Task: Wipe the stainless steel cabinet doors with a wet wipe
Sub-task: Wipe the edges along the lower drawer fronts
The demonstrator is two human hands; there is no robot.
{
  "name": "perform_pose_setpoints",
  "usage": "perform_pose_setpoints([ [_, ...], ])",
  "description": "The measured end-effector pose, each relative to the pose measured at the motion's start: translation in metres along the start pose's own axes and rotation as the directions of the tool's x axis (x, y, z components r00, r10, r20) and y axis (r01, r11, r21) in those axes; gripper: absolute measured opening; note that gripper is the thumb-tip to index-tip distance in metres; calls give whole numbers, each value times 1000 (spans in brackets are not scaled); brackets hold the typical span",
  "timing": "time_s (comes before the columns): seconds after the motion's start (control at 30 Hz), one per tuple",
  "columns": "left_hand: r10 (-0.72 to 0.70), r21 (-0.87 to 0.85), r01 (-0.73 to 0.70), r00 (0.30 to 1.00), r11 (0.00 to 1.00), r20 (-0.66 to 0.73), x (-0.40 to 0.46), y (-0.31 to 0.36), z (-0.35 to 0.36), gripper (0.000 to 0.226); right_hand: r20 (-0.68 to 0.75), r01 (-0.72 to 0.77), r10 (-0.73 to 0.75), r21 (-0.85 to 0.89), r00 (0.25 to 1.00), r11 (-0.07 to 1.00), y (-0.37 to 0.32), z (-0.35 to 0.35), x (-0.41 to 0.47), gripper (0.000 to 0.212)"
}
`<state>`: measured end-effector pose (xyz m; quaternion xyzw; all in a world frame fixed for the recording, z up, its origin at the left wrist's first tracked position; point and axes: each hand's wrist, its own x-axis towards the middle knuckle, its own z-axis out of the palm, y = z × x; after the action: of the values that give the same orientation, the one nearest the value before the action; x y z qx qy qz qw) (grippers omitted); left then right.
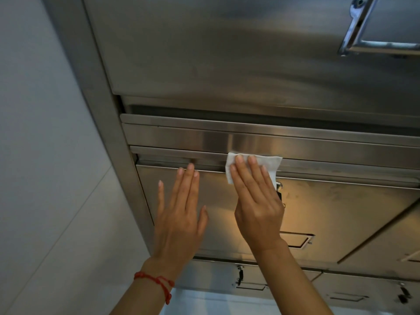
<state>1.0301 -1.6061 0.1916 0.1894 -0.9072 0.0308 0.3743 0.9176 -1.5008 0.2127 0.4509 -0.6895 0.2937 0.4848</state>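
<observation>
Far left of the cabinet door [216, 201] runs a pale wall [45, 155], meeting the steel frame [109, 110] of the unit. On the wrist just below the door's lower left corner sits a red cord bracelet [156, 283].

The left hand [179, 214] lies flat against the left part of the door, fingers straight and close together with the thumb spread out to the side, holding nothing. Its fingertips [190, 167] reach up to the door's top edge.

Just to the right, the right hand [256, 201] is pressed flat too, fingers extended side by side, pinning the white wet wipe [272, 163] under its fingertips. The wipe sits at the top edge of the door, its upper part overlapping the horizontal steel rail [318, 144] directly above the door, and a corner hangs down past the hand's left side. Partly hidden behind that hand, on the door's right side, is a small latch [279, 186], and lower on the door a recessed pull handle [297, 241].

Well above the door, beyond the rail, is a larger upper door [227, 53], with a chrome lever handle [361, 26] at its upper right. To the right of the wiped door is a neighbouring door [386, 235], and below it more small latches [240, 273] on a lower row.
</observation>
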Motion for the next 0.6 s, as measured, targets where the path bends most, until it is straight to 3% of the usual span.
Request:
perform_pose_setpoints([
  [0.17, -45, 1, 45, 998, 999, -38, -1, -15, -3, 61, 10, 4, -4, 4, 1000, 1000, -19, 12, 5, 58],
  [0.33, -27, 42, 28, 999, 999, -18, -1, -27, -4, 62, 1, 35, -35, 44, 999, 998, -38, 24, 12, 41],
  [0.6, -17, 80, 18, 1000, 997, -15, -7, -34, -3, 60, 23, 78, -80, 88, 996, 993, -60, 36, 21, 33],
])
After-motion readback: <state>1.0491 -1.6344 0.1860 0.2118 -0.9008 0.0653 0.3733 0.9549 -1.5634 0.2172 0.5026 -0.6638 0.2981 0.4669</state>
